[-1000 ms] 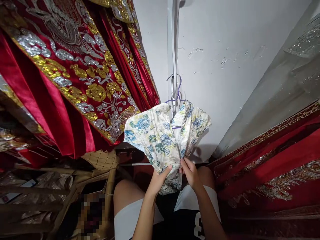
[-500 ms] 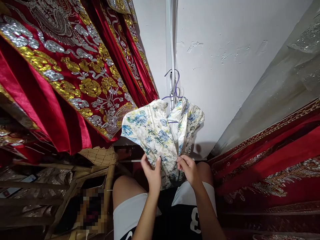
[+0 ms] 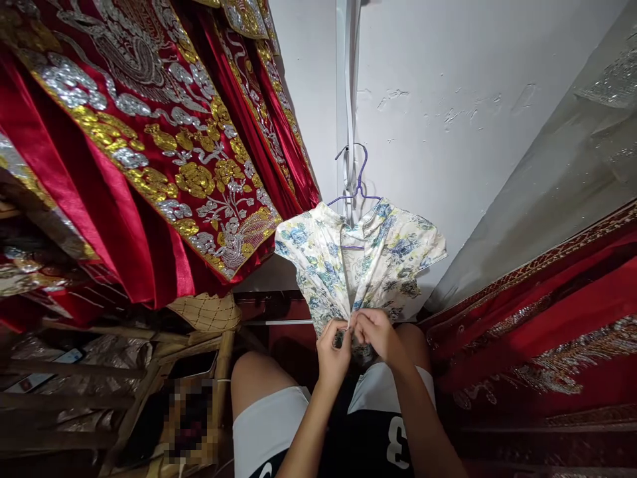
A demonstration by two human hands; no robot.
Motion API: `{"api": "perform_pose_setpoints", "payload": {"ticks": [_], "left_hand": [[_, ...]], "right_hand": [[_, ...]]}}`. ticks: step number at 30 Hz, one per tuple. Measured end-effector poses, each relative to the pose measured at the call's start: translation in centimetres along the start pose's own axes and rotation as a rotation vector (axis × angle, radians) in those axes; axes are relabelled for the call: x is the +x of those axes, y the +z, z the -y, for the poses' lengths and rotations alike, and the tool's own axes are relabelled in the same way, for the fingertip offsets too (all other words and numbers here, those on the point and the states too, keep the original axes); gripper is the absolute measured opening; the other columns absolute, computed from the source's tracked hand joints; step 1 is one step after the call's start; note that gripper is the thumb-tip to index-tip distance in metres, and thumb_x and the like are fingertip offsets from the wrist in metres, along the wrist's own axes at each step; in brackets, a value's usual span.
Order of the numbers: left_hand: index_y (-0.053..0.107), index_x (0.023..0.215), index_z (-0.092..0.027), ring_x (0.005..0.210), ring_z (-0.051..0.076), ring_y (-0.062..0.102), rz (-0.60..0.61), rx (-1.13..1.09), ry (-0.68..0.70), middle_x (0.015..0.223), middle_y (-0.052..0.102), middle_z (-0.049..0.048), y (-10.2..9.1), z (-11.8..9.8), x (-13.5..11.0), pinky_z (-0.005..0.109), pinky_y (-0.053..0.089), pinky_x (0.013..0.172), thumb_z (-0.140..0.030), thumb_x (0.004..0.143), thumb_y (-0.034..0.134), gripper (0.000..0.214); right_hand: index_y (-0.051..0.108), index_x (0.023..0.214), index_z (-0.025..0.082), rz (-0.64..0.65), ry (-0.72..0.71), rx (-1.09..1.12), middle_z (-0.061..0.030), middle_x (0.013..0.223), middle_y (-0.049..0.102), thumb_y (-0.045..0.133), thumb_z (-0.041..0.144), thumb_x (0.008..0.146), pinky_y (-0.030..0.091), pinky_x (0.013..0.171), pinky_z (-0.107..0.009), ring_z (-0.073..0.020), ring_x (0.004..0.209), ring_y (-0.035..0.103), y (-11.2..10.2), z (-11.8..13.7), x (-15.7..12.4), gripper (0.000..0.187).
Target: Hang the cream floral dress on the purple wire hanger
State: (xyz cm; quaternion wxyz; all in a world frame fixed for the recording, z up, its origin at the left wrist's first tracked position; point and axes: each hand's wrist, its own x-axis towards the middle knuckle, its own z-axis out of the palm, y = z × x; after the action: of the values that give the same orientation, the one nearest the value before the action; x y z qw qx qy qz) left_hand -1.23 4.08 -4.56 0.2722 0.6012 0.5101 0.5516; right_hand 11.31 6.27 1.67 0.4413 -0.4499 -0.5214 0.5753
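A short-sleeved floral blouse [image 3: 398, 249], cream with blue flowers, hangs on a purple wire hanger [image 3: 361, 174] in front of my knees. Its front is open in a V from the collar down to my hands. My left hand [image 3: 332, 348] pinches the front edge of the blouse, thumb and index finger together. Right beside it, my right hand [image 3: 374, 332] is closed on the opposite front edge, so the two sets of fingertips meet at the middle. Whatever small fastening lies between the fingertips is hidden.
Red satin cloth with gold and silver embroidery [image 3: 199, 179] hangs at the left. A bamboo chair [image 3: 226, 362] stands below it. At the right is more red beaded fabric [image 3: 537, 332]. Behind the hanger are a white wall [image 3: 428, 79] and a pale strap [image 3: 347, 86].
My left hand has moved right from the blouse's side to the front opening, beside my right hand. Its fingers have closed. The blouse now hangs squarer, its two front edges drawn together.
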Motion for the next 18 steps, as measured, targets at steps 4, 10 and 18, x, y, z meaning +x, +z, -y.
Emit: {"api": "perform_pose_setpoints", "payload": {"ticks": [4,10,18], "left_hand": [[0.059,0.074,-0.022,0.078,0.021,0.061,0.047,0.029,-0.009,0.077,0.064,0.0033,0.1,0.1,-0.2,0.031,0.045,0.074,-0.028,0.090,0.058,0.017],[0.057,0.075,-0.022,0.079,0.022,0.060,0.127,0.045,0.015,0.078,0.062,0.0042,0.6,1.4,-0.4,0.032,0.045,0.075,-0.028,0.090,0.056,0.017],[0.066,0.118,-0.022,0.097,0.023,0.063,0.016,-0.088,0.230,0.102,0.069,0.0079,-3.1,-5.0,7.5,0.035,0.047,0.092,-0.029,0.091,0.064,0.027]], "right_hand": [[0.060,0.066,0.019,-0.173,-0.094,0.047,0.0037,0.045,0.049,0.064,0.050,0.081,0.026,0.043,-0.024,-0.0091,0.041,0.035,-1.2,5.7,3.1,0.034],[0.063,0.070,0.016,-0.224,-0.322,0.178,0.0045,0.047,0.049,0.075,0.046,0.074,0.020,0.040,-0.021,-0.0061,0.040,0.033,-1.2,14.8,7.2,0.032],[0.061,0.068,0.017,-0.197,-0.394,0.075,0.0045,0.044,0.050,0.062,0.033,0.083,0.028,0.043,-0.020,-0.0075,0.040,0.040,0.2,14.5,5.2,0.022]]}}
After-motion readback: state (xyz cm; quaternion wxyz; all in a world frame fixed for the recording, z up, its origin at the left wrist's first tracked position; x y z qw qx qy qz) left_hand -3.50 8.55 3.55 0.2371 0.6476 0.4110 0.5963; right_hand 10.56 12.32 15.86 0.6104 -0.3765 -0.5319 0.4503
